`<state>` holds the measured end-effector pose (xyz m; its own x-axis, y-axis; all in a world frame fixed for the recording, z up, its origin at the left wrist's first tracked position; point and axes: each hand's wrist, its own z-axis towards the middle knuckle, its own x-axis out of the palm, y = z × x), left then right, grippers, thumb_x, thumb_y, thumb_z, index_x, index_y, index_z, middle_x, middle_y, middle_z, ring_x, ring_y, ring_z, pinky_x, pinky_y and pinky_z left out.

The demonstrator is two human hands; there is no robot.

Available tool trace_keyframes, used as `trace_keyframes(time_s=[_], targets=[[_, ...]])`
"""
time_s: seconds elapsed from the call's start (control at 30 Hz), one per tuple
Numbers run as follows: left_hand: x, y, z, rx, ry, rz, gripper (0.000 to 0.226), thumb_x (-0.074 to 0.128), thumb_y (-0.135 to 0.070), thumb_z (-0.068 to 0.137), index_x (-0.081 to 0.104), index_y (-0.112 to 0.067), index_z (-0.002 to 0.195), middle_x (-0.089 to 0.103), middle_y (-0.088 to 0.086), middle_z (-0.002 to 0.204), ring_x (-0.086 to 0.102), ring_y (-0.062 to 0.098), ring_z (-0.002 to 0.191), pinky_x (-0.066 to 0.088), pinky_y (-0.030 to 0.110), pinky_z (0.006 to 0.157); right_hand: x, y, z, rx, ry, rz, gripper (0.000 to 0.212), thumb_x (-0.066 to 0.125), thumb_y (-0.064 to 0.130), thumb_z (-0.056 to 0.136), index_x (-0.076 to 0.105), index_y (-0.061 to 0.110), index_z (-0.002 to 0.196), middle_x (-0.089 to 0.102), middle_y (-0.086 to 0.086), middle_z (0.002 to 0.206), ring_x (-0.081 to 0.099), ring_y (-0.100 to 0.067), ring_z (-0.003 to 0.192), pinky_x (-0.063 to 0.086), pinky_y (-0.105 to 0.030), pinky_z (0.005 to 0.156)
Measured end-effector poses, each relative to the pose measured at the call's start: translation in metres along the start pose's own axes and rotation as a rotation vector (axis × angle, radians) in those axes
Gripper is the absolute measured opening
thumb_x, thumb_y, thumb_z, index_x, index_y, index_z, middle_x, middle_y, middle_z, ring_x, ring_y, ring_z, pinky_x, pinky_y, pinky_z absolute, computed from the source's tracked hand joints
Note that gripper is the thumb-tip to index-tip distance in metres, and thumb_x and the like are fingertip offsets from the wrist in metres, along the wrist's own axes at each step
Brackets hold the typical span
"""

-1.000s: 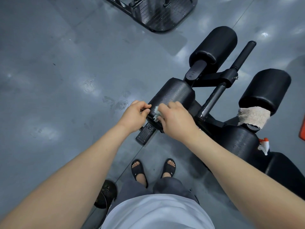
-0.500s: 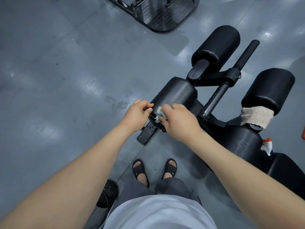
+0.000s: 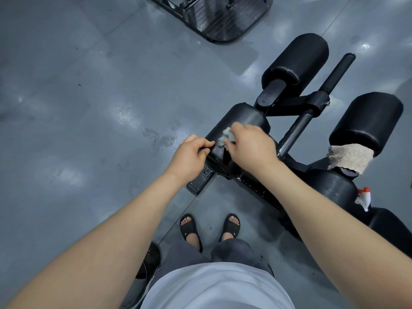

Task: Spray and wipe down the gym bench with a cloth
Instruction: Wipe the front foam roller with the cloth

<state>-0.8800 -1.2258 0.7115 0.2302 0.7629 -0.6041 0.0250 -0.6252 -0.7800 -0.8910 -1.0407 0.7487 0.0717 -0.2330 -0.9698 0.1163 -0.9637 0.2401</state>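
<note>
i see my right hand [image 3: 249, 148] curled round a crumpled grey cloth [image 3: 226, 138], pressing it onto the top of the near black roller pad [image 3: 243, 120] of the gym bench [image 3: 256, 190]. my left hand [image 3: 189, 157] grips that pad's near end, fingers curled over its edge. further right a beige towel [image 3: 350, 158] lies on the bench, and a white spray bottle [image 3: 363, 197] with an orange top stands just beside the dark padded surface [image 3: 392, 228].

Four roller pads [image 3: 240, 123] [image 3: 296, 59] [image 3: 367, 121] [image 3: 330, 188], two hands [image 3: 189, 159] [image 3: 252, 150], two cloths [image 3: 225, 139] [image 3: 350, 158], one spray bottle [image 3: 363, 197].
</note>
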Motion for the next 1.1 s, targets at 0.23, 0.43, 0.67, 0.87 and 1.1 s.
trace_keyframes(time_s=[0.23,0.43,0.67,0.87,1.1], targets=[[-0.003,-0.001,0.001,-0.018,-0.012,-0.008,0.021,0.065,-0.01,0.097,0.075,-0.018,0.113,0.058,0.001,0.1,0.058,0.017,0.097,0.041,0.012,0.083,0.007,0.012,-0.019,-0.107,0.06,0.078,0.027,0.058,0.036,0.095,0.054,0.011,0.102,0.063,-0.011,0.094,0.059,-0.036,0.093,0.045,-0.039,0.064],[-0.005,-0.005,0.003,-0.014,0.019,0.011,0.021,0.066,-0.009,0.096,0.075,-0.018,0.113,0.06,0.001,0.103,0.059,0.018,0.098,0.042,0.016,0.087,-0.005,-0.007,0.007,0.006,0.063,0.012,0.031,0.054,0.046,0.098,0.051,0.018,0.111,0.062,-0.008,0.102,0.058,-0.035,0.099,0.048,-0.04,0.067],[-0.007,-0.008,0.0,-0.028,0.029,0.021,0.021,0.064,-0.009,0.097,0.074,-0.017,0.114,0.059,-0.001,0.104,0.059,0.019,0.099,0.039,0.017,0.087,-0.012,-0.033,0.053,0.181,0.031,-0.06,0.034,0.049,0.04,0.102,0.05,0.011,0.12,0.06,-0.017,0.108,0.056,-0.039,0.099,0.038,-0.04,0.066],[-0.009,-0.006,0.0,-0.019,0.036,0.02,0.021,0.065,-0.009,0.096,0.074,-0.019,0.112,0.059,0.0,0.106,0.06,0.019,0.1,0.044,0.024,0.093,-0.006,-0.018,0.031,0.065,0.052,0.028,0.027,0.054,0.033,0.1,0.051,0.009,0.112,0.059,-0.019,0.106,0.056,-0.041,0.099,0.036,-0.038,0.067],[-0.013,-0.005,0.013,-0.092,-0.051,0.023,0.019,0.058,-0.014,0.101,0.069,-0.019,0.115,0.053,-0.004,0.115,0.06,0.015,0.102,0.042,0.021,0.094,-0.001,-0.004,-0.009,-0.056,0.124,0.101,0.023,0.057,0.033,0.098,0.05,0.011,0.104,0.056,-0.011,0.091,0.056,-0.036,0.086,0.035,-0.035,0.063]])
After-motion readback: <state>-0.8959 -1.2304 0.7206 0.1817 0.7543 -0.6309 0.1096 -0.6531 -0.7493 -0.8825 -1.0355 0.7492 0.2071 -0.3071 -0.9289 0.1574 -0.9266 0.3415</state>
